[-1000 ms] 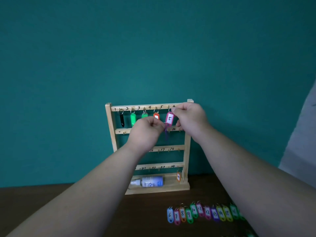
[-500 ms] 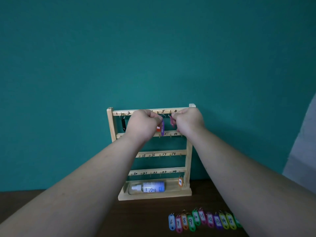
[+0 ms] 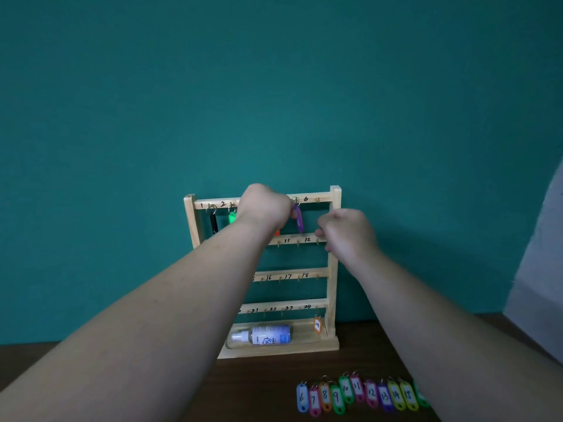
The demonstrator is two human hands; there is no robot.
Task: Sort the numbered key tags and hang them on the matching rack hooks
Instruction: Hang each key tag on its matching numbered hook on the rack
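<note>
The wooden key rack point(image 3: 335, 239) stands against the teal wall. A black tag point(image 3: 214, 222) hangs on hook 1 and a green tag point(image 3: 232, 217) on hook 2. My left hand point(image 3: 265, 205) is curled at the top rail, hiding hooks 3 and 4, and its fingertips pinch the top of a purple tag point(image 3: 298, 219) whose ring hangs by number 5. An orange tag's tip point(image 3: 277, 232) shows below that hand. My right hand point(image 3: 344, 233) is loosely curled by the second rail and holds nothing. Several numbered tags point(image 3: 359, 394) lie in a row on the table.
A small orange tag marked 24 point(image 3: 317, 324) hangs on the bottom rail. A white spray bottle point(image 3: 262, 335) lies in the rack's base tray. The dark wooden table point(image 3: 259, 391) runs below. A grey surface point(image 3: 542, 269) stands at the right edge.
My right hand has let go at the top rail and dropped down and to the right. The purple tag now hangs by hook 5, with my left hand still at it.
</note>
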